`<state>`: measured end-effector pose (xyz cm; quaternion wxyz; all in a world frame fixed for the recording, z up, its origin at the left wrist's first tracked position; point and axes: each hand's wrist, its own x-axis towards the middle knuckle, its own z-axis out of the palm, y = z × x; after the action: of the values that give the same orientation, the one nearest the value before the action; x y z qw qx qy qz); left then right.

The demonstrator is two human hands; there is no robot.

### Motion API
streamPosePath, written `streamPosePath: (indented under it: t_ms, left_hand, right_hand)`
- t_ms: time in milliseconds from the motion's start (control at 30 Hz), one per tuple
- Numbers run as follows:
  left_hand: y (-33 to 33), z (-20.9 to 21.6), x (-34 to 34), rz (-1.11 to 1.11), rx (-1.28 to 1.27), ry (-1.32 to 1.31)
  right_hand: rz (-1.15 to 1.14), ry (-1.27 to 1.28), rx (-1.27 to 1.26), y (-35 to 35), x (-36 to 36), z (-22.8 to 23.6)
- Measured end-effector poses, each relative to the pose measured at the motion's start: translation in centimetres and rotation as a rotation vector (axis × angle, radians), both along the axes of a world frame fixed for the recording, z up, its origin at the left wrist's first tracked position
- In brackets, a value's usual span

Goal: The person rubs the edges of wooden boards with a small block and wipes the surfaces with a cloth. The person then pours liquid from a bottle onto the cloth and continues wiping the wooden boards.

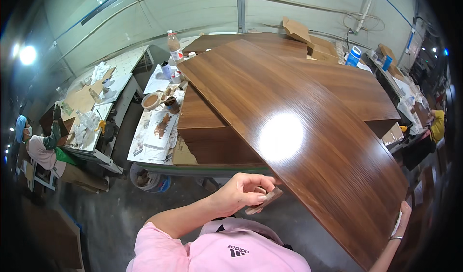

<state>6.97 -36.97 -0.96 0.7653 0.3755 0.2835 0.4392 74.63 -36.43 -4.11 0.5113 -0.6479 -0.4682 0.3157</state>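
Note:
A long dark-brown wood-grain panel (337,166) slants from the upper middle down to the lower right, a bright lamp reflection on its glossy face. My right hand (404,213) holds its right edge, with the fingers mostly hidden by the board. Beside the panel's near-left edge, my left hand (248,191) pinches a small flat pad with brown stains (264,200); whether it is folded cloth or abrasive paper I cannot tell. Under the tilted panel, more brown boards (207,139) are stacked on the workbench.
Left of the boards are stained paper (161,127), a round tub of brown paste (151,101), a dark jar (171,105) and a plastic bottle (174,45). A bucket (148,179) stands below the bench. Cardboard boxes (320,48) sit behind. A co-worker (43,151) is at the left bench.

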Motion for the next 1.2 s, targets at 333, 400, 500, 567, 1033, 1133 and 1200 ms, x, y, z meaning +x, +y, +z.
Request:
streamPosePath:
  t_ms: [333, 400, 500, 567, 1033, 1133, 1200]
  left_hand:
    - [-0.8, -1.0, -2.1, -0.151, 0.056, 0.016]
    - [-0.8, -1.7, -3.1, -0.127, 0.061, -0.030]
    - [-0.5, -1.2, -5.4, -0.101, 0.038, -0.016]
    - [0.3, 1.8, -7.5, 0.029, 0.031, 0.114]
    - [7.8, -1.6, -22.9, 1.196, 0.844, 1.239]
    - [9.4, -2.8, -24.9, 1.222, 0.894, 1.311]
    - [10.7, -3.5, -27.7, 1.309, 0.833, 1.355]
  right_hand:
    - [0.111, -0.058, -0.105, 1.9, -6.3, 4.1]
    - [0.127, -0.045, -0.111, 3.0, -6.6, 3.6]
    - [0.164, -0.011, -0.112, 4.9, -8.2, 3.1]
    - [0.178, 0.029, -0.112, 5.6, -9.5, 3.2]
    - [-0.133, 0.151, -0.392, 6.3, -15.1, 6.7]
    - [-0.137, 0.164, -0.397, 6.2, -15.4, 7.0]
    - [-0.123, 0.124, -0.399, 6.3, -15.1, 6.8]
